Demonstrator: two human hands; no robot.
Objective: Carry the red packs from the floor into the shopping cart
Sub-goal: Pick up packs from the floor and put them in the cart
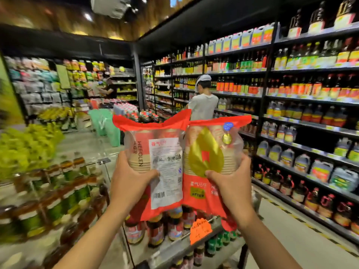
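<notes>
I hold two red packs of paper cups upright in front of me, side by side at chest height. My left hand (129, 178) grips the left red pack (155, 152), whose white label and barcode face me. My right hand (231, 183) grips the right red pack (210, 152), which shows a gold leaf print. Each pack has a clear middle with stacked cups and a red top edge. No shopping cart can be seen in this view.
A low display stand (174, 247) of bottles and jars sits right below the packs, with an orange price tag (200, 230). Tall shelves of bottles (301, 113) line the right. A person in a grey shirt (203, 103) stands down the aisle. The floor aisle (291, 239) runs at right.
</notes>
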